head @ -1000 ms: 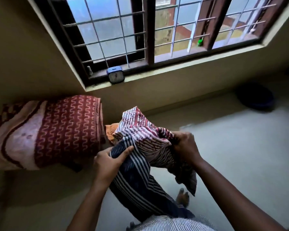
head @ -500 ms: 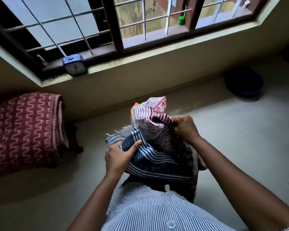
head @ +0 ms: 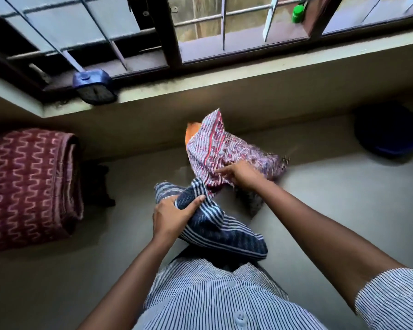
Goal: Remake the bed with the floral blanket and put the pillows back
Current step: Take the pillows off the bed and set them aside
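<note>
Head view, and we're early in this one, I'd say. The person stands over a bare floor (head: 332, 210) below the window, with a bunched cloth (head: 215, 148) held up in front of the striped shirt (head: 200, 289). The left hand (head: 174, 216) grips the dark blue striped end, thumb laid over the top. The right hand (head: 242, 176) pinches into the red-and-white patterned end, fingers curled in the folds. An orange corner pokes out at the top. Whether this print is the floral blanket, I can't tell; it's too crumpled to read.

Over on the left, a dark red roll of bedding (head: 29, 184) with a zigzag print lies on the floor against the wall, fully rolled. No pillows in view, and no made-up bed anywhere.

So by my reading, nearly all of it is left: the roll has to be laid out, the cloth opened and spread flat, the pillows found and set down. Off to the side, a small blue clock (head: 94, 88) sits on the window ledge, and a dark basin (head: 389, 132) sits on the floor at far right.
</note>
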Tool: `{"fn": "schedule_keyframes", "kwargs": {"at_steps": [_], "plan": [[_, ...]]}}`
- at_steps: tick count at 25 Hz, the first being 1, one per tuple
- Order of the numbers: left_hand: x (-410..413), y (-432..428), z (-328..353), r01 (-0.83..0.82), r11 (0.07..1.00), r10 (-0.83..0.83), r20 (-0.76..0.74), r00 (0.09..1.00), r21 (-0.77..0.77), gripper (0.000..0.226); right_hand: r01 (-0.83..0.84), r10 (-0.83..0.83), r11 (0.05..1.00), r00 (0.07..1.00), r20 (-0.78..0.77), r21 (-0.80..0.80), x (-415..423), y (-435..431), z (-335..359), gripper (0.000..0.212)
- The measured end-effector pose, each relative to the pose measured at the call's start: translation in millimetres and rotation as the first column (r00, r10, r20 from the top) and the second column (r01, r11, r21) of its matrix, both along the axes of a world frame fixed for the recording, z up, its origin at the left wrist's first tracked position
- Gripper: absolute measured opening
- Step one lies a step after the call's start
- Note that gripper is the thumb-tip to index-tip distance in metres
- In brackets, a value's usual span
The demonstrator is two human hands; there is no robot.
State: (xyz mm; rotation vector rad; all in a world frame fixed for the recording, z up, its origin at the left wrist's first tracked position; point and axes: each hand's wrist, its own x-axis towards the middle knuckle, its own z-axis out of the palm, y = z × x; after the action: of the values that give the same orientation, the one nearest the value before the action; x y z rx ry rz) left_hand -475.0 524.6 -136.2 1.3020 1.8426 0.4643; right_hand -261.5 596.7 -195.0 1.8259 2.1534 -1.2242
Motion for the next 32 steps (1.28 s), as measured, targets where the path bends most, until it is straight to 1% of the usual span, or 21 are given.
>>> {"fn": "schedule_keyframes", "kwargs": {"at_steps": [1,2,4,5,6,7,10,12,13,15,16,18,19,21,23,24,26,28,29,30,32], "plan": [[3.9,4.5,0.1,-0.013,1.0,0.013,-0.018,1.0,0.001,0.049,0.029,-0.031,0.999,0.998,-0.062,-0.034,-5.9,3.0,-0.7,0.039],[7.2,6.6,-0.1,-0.032,0.999,0.032,-0.034,0.999,0.005,0.043,0.115,-0.121,0.992,0.981,-0.149,-0.049,-8.0,0.6,-1.0,0.037],[10.8,6.5,-1.8,-0.087,0.996,0.087,-0.061,0.994,0.005,0.038,0.325,-0.353,0.936,0.875,-0.332,-0.137,0.1,-14.5,8.9,0.032],[12.5,5.6,-2.5,-0.119,0.993,0.119,-0.069,0.991,-0.002,0.037,0.371,-0.433,0.901,0.805,-0.405,-0.226,7.9,-24.0,13.9,0.031],[14.6,4.0,-4.2,-0.156,0.988,0.155,-0.073,0.985,-0.006,0.038,0.368,-0.472,0.879,0.757,-0.452,-0.302,17.0,-34.2,19.3,0.031],[17.2,1.0,-4.8,-0.195,0.981,0.193,-0.074,0.978,-0.011,0.04,0.33,-0.462,0.881,0.755,-0.465,-0.34,26.3,-44.5,24.9,0.034],[28.8,-9.9,2.4,-0.365,0.931,0.363,-0.044,0.931,-0.029,0.04,0.127,-0.283,0.924,0.862,-0.42,-0.362,45.7,-72.4,30.9,0.06],[37.0,-17.4,8.4,-0.455,0.89,0.454,-0.02,0.891,-0.035,0.038,-0.043,-0.075,0.943,0.938,-0.337,-0.33,50.4,-86.0,22.7,0.083],[41.1,-21.2,9.5,-0.498,0.867,0.498,0.005,0.867,-0.036,0.04,-0.149,0.066,0.948,0.957,-0.283,-0.281,50.2,-92.8,16.0,0.094],[50.3,-29.2,8.2,-0.586,0.807,0.59,0.076,0.804,-0.076,0.052,-0.344,0.325,0.929,0.935,-0.143,-0.134,45.6,-105.2,-1.7,0.108],[56.7,-34.6,7.6,-0.628,0.771,0.637,0.122,0.761,-0.105,0.059,-0.388,0.384,0.92,0.921,-0.069,-0.052,44.0,-110.6,-9.6,0.105],[70.0,-43.6,6.5,-0.678,0.72,0.693,0.188,0.696,-0.147,0.065,-0.405,0.401,0.912,0.914,0.068,0.065,44.3,-115.3,-15.5,0.083],[76.1,-43.8,7.8,-0.685,0.713,0.701,0.207,0.683,-0.151,0.062,-0.431,0.419,0.897,0.9,0.12,0.099,46.8,-113.6,-14.6,0.072],[83.8,-40.5,9.2,-0.696,0.708,0.702,0.223,0.676,-0.121,0.05,-0.45,0.435,0.885,0.891,0.13,0.12,53.4,-110.1,-11.0,0.054],[88.8,-33.9,5.2,-0.642,0.763,0.642,0.212,0.737,-0.079,0.046,-0.364,0.355,0.925,0.931,0.087,0.114,58.0,-111.5,-7.7,0.042],[90.2,-32.3,-1.3,-0.589,0.803,0.594,0.189,0.782,-0.087,0.048,-0.304,0.299,0.949,0.952,0.067,0.088,58.1,-114.9,-9.8,0.04],[91.5,-35.4,-17.6,-0.497,0.85,0.526,0.222,0.821,-0.176,0.059,-0.17,0.17,0.985,0.985,0.01,0.009,58.0,-123.1,-19.7,0.044],[95.7,-49.4,-37.8,-0.46,0.845,0.532,0.339,0.776,-0.273,0.069,-0.028,0.027,0.998,0.999,-0.025,-0.059,62.4,-127.5,-29.2,0.047],[98.3,-60.2,-45.3,-0.457,0.826,0.559,0.377,0.739,-0.329,0.069,0.053,-0.056,0.995,0.998,-0.032,-0.09,65.7,-127.0,-33.0,0.046],[100.8,-72.0,-53.0,-0.464,0.793,0.603,0.404,0.688,-0.394,0.066,0.15,-0.156,0.981,0.987,-0.046,-0.12,68.0,-126.4,-34.9,0.046],[105.0,-98.1,-67.3,-0.465,0.689,0.712,0.404,0.574,-0.555,0.06,0.344,-0.36,0.926,0.929,-0.091,-0.153,68.1,-125.2,-38.7,0.049]]}}
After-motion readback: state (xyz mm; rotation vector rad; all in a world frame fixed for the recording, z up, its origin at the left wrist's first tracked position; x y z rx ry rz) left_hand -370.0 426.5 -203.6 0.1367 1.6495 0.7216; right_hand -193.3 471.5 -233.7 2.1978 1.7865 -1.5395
